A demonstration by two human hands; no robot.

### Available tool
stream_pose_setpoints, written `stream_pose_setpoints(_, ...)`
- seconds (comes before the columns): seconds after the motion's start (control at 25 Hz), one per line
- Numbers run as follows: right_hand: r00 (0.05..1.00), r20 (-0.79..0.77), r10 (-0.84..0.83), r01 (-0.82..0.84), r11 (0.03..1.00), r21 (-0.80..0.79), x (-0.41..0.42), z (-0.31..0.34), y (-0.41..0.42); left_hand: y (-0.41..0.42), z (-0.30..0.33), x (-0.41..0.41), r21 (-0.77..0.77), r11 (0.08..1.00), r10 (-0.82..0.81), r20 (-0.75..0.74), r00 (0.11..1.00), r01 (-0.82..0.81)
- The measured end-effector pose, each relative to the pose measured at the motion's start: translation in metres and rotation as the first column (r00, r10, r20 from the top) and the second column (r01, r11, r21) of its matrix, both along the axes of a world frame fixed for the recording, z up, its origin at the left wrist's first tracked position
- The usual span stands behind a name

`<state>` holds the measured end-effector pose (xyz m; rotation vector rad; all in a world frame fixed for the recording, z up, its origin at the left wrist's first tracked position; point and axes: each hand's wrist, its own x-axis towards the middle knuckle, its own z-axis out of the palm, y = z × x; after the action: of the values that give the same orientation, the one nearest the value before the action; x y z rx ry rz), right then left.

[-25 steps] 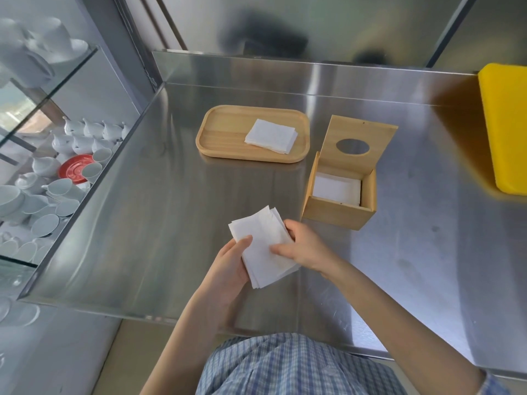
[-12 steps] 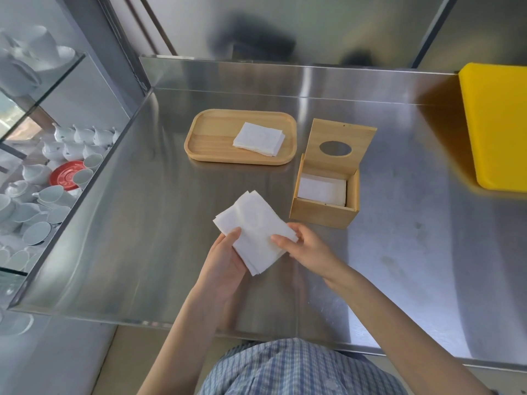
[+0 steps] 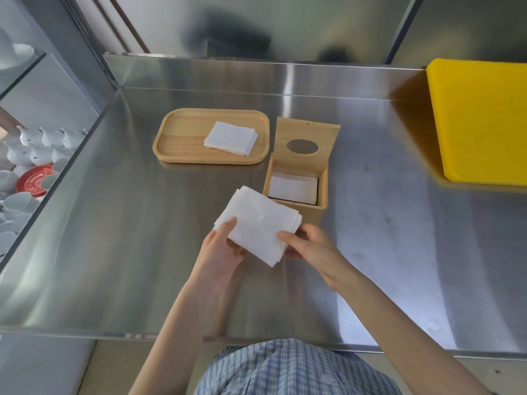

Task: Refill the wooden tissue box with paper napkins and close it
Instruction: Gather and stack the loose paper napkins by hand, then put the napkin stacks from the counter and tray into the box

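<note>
Both hands are holding a stack of napkins (image 3: 258, 223) just in front of the wooden box (image 3: 296, 192), the left hand (image 3: 221, 248) pinching its near-left corner and the right hand (image 3: 309, 245) gripping its near-right edge. The box is standing with its lid (image 3: 309, 138) tipped up and some napkins already lying inside, while a further pile (image 3: 231, 137) is waiting on the tray (image 3: 182, 141), so the refill looks partly done and the closing is not yet done. The counter (image 3: 114, 238) is lying bare around the hands, and I judge the square opening a snug fit for the stack.

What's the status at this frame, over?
Left hand and right hand grip napkin stack. Tissue box open, partly filled. Path clear.
</note>
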<state>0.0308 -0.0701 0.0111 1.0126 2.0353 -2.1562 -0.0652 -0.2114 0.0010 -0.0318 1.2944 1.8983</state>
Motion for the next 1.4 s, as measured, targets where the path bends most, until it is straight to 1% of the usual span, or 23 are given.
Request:
stream_pose_setpoints(0.08, 1.0, 0.018, 0.003, -0.004, 0.998, 0.068, 0.004, 0.002, 0.011, 0.005, 0.0, -0.004, -0.125, 0.992, -0.006, -0.051, 0.999, 0.0)
stream_pose_setpoints(0.24, 0.999, 0.045, -0.017, 0.007, 0.978, 0.209, 0.006, 0.006, 0.031, 0.021, 0.008, -0.013, -0.266, 0.963, -0.092, -0.163, 0.982, 0.046)
stream_pose_setpoints(0.32, 0.998, 0.062, -0.018, 0.0, 0.96, 0.279, 0.005, 0.008, 0.04, 0.03, 0.013, -0.018, -0.351, 0.936, -0.12, -0.229, 0.966, 0.033)
stream_pose_setpoints(0.4, 0.997, 0.078, -0.03, -0.002, 0.927, 0.375, 0.004, 0.01, 0.049, 0.041, 0.016, -0.023, -0.444, 0.896, -0.141, -0.317, 0.938, -0.015)
stream_pose_setpoints(0.52, 0.994, 0.1, -0.044, -0.016, 0.849, 0.528, -0.001, 0.011, 0.059, 0.055, 0.019, -0.032, -0.589, 0.802, -0.237, -0.467, 0.852, -0.1)
stream_pose_setpoints(0.64, 0.992, 0.109, -0.056, -0.023, 0.788, 0.615, -0.009, 0.013, 0.069, 0.072, 0.022, -0.042, -0.641, 0.752, -0.312, -0.551, 0.774, -0.153)
stream_pose_setpoints(0.76, 0.991, 0.119, -0.066, -0.045, 0.668, 0.743, -0.025, 0.015, 0.085, 0.091, 0.025, -0.051, -0.667, 0.718, -0.413, -0.638, 0.65, -0.198)
stream_pose_setpoints(0.84, 0.985, 0.162, -0.066, -0.095, 0.575, 0.813, -0.037, 0.015, 0.094, 0.105, 0.025, -0.057, -0.691, 0.687, -0.494, -0.67, 0.554, -0.223)
stream_pose_setpoints(0.92, 0.972, 0.229, -0.054, -0.18, 0.458, 0.871, -0.047, 0.013, 0.099, 0.114, 0.021, -0.061, -0.729, 0.628, -0.601, -0.677, 0.425, -0.274)
stream_pose_setpoints(0.96, 0.963, 0.267, -0.037, -0.233, 0.383, 0.894, -0.051, 0.011, 0.101, 0.118, 0.018, -0.063, -0.744, 0.59, -0.659, -0.668, 0.347, -0.312)
stream_pose_setpoints(1.04, 0.935, 0.355, -0.002, -0.345, 0.228, 0.91, -0.06, 0.007, 0.102, 0.123, 0.013, -0.065, -0.753, 0.522, -0.771, -0.617, 0.156, -0.399)
stream_pose_setpoints(1.08, 0.915, 0.403, 0.006, -0.398, 0.166, 0.902, -0.064, 0.006, 0.103, 0.125, 0.01, -0.066, -0.75, 0.503, -0.814, -0.578, 0.056, -0.43)
stream_pose_setpoints(1.12, 0.894, 0.449, 0.009, -0.446, 0.129, 0.886, -0.067, 0.005, 0.103, 0.128, 0.006, -0.068, -0.751, 0.487, -0.845, -0.535, -0.023, -0.445)
stream_pose_setpoints(1.16, 0.874, 0.487, 0.014, -0.485, 0.114, 0.867, -0.069, 0.005, 0.103, 0.131, 0.004, -0.069, -0.759, 0.47, -0.866, -0.494, -0.071, -0.451)
stream_pose_setpoints(1.2, 0.858, 0.513, 0.02, -0.512, 0.11, 0.852, -0.071, 0.005, 0.103, 0.134, 0.002, -0.07, -0.77, 0.45, -0.882, -0.463, -0.088, -0.452)
stream_pose_setpoints(1.32, 0.82, 0.572, -0.003, -0.569, 0.091, 0.817, -0.08, 0.006, 0.103, 0.14, -0.001, -0.069, -0.788, 0.4, -0.903, -0.427, -0.052, -0.468)
stream_pose_setpoints(1.4, 0.789, 0.614, -0.022, -0.611, 0.078, 0.788, -0.085, 0.005, 0.101, 0.141, -0.004, -0.066, -0.801, 0.353, -0.924, -0.38, -0.046, -0.484)
